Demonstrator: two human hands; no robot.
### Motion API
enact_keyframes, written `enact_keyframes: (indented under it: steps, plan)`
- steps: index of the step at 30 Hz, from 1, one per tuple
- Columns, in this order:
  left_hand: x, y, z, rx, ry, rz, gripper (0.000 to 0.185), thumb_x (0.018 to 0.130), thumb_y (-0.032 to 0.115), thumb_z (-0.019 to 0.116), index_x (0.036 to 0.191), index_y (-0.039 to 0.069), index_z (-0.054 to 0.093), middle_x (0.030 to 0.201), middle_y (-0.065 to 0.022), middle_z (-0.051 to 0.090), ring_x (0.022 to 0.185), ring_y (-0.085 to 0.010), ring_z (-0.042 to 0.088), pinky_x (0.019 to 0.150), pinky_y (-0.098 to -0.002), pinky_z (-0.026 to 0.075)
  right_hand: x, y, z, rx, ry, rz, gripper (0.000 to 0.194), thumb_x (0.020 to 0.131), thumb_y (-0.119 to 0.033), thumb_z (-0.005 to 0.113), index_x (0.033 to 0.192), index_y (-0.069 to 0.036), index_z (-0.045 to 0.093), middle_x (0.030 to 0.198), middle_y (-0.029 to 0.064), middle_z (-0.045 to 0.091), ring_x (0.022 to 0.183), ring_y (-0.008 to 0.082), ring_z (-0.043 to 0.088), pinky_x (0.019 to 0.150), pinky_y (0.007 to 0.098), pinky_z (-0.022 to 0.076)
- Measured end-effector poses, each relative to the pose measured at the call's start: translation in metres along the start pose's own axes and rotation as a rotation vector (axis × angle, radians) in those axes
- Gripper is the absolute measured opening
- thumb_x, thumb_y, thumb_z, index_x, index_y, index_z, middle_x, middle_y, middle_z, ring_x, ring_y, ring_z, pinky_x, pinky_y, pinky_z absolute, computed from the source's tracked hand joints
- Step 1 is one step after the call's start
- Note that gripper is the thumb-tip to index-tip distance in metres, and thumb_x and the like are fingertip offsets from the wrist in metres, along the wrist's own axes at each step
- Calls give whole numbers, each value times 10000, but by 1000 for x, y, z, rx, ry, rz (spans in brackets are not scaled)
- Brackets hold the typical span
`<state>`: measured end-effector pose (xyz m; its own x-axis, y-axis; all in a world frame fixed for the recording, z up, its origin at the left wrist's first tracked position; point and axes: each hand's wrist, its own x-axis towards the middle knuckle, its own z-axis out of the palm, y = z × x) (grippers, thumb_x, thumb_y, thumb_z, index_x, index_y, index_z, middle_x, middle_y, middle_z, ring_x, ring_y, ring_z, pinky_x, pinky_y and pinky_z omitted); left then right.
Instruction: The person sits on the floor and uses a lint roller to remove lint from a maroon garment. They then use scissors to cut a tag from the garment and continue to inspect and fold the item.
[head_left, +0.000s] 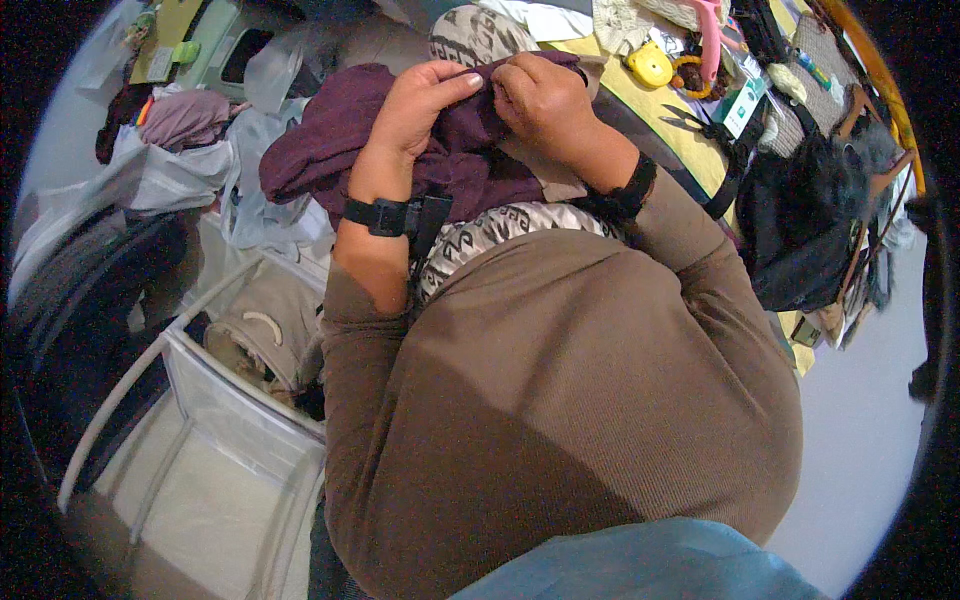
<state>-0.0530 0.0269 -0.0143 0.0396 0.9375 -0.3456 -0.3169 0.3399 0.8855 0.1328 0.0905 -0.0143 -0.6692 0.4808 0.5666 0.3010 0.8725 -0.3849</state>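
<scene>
A dark purple cloth (330, 131), perhaps a garment, lies bunched across my lap over patterned trousers (484, 34). My left hand (424, 97) pinches its upper edge between thumb and fingers. Close beside it, my right hand (536, 94) grips the same edge with curled fingers. Whether a small tool sits between the fingertips is hidden. Under my right wrist shows a beige piece of fabric (559, 180), partly covered by the purple cloth. Black straps circle both wrists.
To the right, a yellow surface (622, 79) bears a yellow tape measure (650, 64), pliers-like tool (686, 120), pink-handled item (707, 37) and black bag (795, 217). At left stand a clear-sided container (232, 427) with a beige bag (262, 330), and white plastic bags (262, 172).
</scene>
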Motion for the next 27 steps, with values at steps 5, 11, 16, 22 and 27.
enact_keyframes:
  steps: [5, 11, 16, 22, 27]
  plan:
    - [0, -1, -1, -80, -26, -39, 192, 882, 127, 666, 1006, -17, 684, 946, -49, 696, 831, -110, 641, 782, -249, 515, 0, 9, -4, 119, 78, 319, 131, 785, -134, 659, 863, -37, 621, 798, 141, 628, 696, 324, 639, 617, 380, 529]
    - [-1, 0, 0, -118, -2, -50, 247, 885, 136, 670, 1062, -37, 670, 968, -67, 698, 834, -124, 653, 794, -259, 524, -12, 21, -18, 351, 112, 530, 135, 814, -150, 659, 873, -29, 657, 801, 145, 644, 716, 272, 654, 657, 362, 526]
    - [0, 2, 2, -110, -48, -68, 278, 880, 132, 676, 1093, -46, 662, 981, -75, 697, 838, -131, 657, 792, -259, 531, -13, 15, -9, 245, 60, 283, 116, 809, -140, 678, 896, -65, 660, 831, 127, 640, 738, 315, 650, 642, 369, 529]
    - [0, 1, 4, -83, -24, -57, 248, 875, 116, 676, 1067, -40, 671, 971, -67, 697, 843, -124, 653, 785, -256, 531, -5, 7, -2, 134, 51, 184, 132, 786, -128, 690, 890, -66, 637, 800, 119, 616, 725, 316, 645, 622, 395, 526]
    - [1, 1, 3, 39, -10, -26, 207, 869, 103, 675, 1031, -24, 686, 943, -46, 694, 813, -113, 635, 748, -254, 516, -1, 2, 1, 12, 33, 44, 136, 769, -128, 677, 857, -49, 610, 774, 127, 594, 689, 327, 621, 599, 412, 515]
